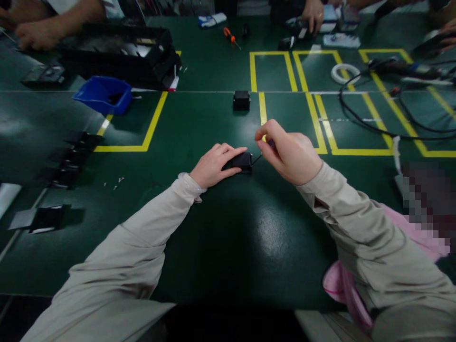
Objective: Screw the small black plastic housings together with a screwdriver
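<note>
My left hand (218, 164) is closed around a small black box (243, 162) and presses it against the green table (199, 228). Its fingers lie along the top and near side of the box. To the right of the box, my right hand (288, 149) pinches a screwdriver (257, 158) with a thin dark shaft. The tip meets the right side of the box, where a small screw seems to sit; the handle is mostly hidden by my fingers. A second black box (241, 100) stands a little farther back.
At left are a blue bin (103, 95), a row of black parts (69, 161) and some loose screws (116, 183). An orange screwdriver (231, 37) lies at the back. A black cable (359, 114) and white tape roll (345, 73) are at right. A co-worker's hand (313, 16) is opposite.
</note>
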Action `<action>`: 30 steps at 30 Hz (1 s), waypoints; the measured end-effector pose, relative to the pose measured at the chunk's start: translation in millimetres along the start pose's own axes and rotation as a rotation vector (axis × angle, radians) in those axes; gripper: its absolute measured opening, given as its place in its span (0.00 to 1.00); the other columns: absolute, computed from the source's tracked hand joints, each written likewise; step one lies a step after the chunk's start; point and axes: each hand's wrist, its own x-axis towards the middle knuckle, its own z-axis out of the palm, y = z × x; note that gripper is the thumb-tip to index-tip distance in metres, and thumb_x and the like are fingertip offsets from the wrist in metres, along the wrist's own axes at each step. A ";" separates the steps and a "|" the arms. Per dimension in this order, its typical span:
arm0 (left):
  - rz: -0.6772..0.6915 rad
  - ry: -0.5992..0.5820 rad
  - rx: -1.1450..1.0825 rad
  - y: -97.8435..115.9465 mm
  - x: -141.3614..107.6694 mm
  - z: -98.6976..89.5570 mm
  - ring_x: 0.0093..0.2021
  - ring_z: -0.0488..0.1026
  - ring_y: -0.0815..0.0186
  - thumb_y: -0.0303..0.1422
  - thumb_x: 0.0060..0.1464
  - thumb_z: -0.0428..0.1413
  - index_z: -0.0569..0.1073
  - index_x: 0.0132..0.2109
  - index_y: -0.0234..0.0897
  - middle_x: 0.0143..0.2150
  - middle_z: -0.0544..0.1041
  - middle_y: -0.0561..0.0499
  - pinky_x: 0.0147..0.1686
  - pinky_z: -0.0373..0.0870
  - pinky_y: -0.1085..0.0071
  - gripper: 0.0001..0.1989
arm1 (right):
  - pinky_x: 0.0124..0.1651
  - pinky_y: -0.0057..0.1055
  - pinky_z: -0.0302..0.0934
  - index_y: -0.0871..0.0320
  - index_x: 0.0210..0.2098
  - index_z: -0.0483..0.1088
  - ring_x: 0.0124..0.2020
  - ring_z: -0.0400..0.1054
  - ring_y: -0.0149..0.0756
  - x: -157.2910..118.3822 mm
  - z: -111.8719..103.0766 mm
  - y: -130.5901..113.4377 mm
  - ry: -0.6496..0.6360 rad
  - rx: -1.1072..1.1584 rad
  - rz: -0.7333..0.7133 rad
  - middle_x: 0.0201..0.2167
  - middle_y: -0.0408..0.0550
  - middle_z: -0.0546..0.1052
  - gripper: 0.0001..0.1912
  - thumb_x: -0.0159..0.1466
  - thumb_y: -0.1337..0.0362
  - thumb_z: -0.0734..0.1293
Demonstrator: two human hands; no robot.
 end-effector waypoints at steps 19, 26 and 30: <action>0.007 0.015 0.021 0.3 -1.6 0.8 0.51 0.66 0.55 0.44 0.65 0.51 0.62 0.68 0.41 0.53 0.70 0.43 0.53 0.65 0.59 0.28 | 0.31 0.28 0.53 0.58 0.43 0.68 0.23 0.62 0.29 -1.4 1.2 -2.4 0.046 -0.015 -0.009 0.23 0.41 0.71 0.15 0.69 0.56 0.56; 0.000 0.000 0.012 1.7 -1.4 0.1 0.52 0.65 0.56 0.43 0.65 0.51 0.62 0.68 0.40 0.54 0.70 0.42 0.55 0.64 0.59 0.28 | 0.32 0.29 0.54 0.59 0.50 0.66 0.25 0.66 0.31 -1.0 1.9 -1.2 0.031 0.000 -0.025 0.28 0.45 0.75 0.17 0.69 0.59 0.53; 0.014 0.016 0.011 -0.2 -1.9 1.7 0.52 0.66 0.55 0.43 0.65 0.52 0.62 0.68 0.40 0.53 0.70 0.42 0.55 0.64 0.58 0.28 | 0.32 0.28 0.54 0.58 0.45 0.68 0.23 0.64 0.31 -1.6 2.8 -1.3 0.058 -0.027 -0.026 0.24 0.42 0.72 0.17 0.69 0.56 0.54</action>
